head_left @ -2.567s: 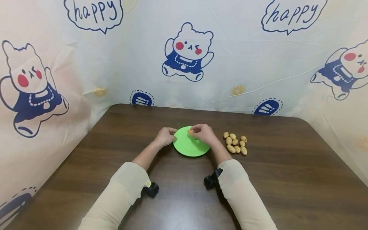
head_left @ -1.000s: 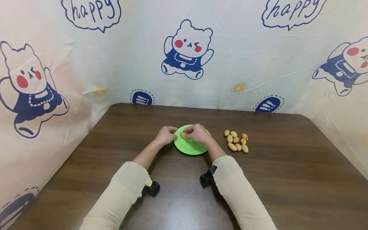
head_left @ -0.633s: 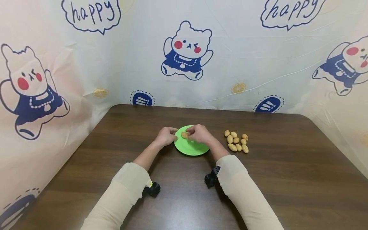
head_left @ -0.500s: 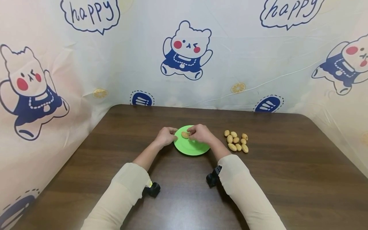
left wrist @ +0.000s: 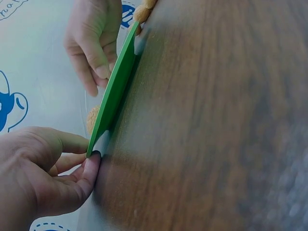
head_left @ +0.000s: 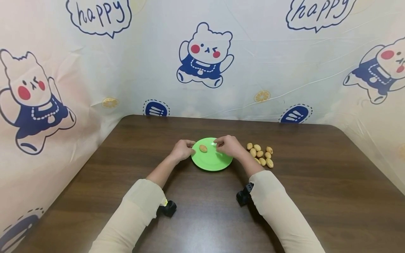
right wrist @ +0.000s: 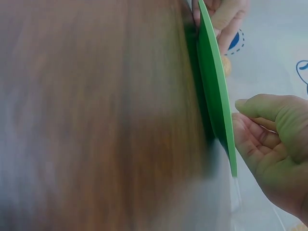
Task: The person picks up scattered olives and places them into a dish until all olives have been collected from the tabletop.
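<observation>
A round green plate [head_left: 211, 161] stands on the brown table, its left rim pinched by my left hand [head_left: 181, 150]. In the left wrist view the left thumb is below the rim and the fingers [left wrist: 74, 141] are at its upper side. One tan, oval nut with a rough shell [head_left: 203, 148] lies on the plate near the left hand. My right hand [head_left: 230, 146] is over the plate's right side, apart from that nut. The right wrist view shows its thumb [right wrist: 262, 105] and loosely bent fingers with nothing between them.
Several more tan nuts [head_left: 259, 154] lie in a loose group on the table [head_left: 202, 207] to the right of the plate; the right forearm partly covers one. A printed cloth [head_left: 269, 63] hangs behind the table. Black wrist cameras [head_left: 243, 197] project from both sleeves.
The right hand, pinching the nut earlier, has let it go on the plate and moved right. The nut shifted left across the plate beforehand. The left hand has kept its hold on the rim.
</observation>
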A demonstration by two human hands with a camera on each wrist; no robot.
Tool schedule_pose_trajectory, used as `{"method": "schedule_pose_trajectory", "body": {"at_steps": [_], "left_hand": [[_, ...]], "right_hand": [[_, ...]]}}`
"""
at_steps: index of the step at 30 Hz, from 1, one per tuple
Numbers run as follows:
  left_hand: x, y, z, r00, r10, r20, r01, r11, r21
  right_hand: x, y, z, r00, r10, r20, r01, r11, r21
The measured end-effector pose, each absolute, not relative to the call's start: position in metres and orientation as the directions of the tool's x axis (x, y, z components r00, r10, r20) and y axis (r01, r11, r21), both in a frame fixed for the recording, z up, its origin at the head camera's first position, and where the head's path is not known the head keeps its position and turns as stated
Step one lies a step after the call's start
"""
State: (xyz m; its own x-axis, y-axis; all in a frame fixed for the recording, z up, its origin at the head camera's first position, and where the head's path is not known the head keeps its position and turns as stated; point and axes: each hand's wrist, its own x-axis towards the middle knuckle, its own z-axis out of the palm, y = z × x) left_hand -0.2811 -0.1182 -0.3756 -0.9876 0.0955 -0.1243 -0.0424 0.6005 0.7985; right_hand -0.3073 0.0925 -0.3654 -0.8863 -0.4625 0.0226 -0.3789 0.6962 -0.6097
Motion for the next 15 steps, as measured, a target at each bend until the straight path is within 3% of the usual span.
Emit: {"method": "schedule_pose_trajectory", "body": {"at_steps": [15], "left_hand": [[-0.281, -0.117, -0.375, -0.989, 0.089, -0.120, -0.043, 0.600, 0.799]], "right_hand": [[-0.305, 0.132, -0.357, -0.899, -0.437, 0.043, -0.385, 0.737, -0.556]]}}
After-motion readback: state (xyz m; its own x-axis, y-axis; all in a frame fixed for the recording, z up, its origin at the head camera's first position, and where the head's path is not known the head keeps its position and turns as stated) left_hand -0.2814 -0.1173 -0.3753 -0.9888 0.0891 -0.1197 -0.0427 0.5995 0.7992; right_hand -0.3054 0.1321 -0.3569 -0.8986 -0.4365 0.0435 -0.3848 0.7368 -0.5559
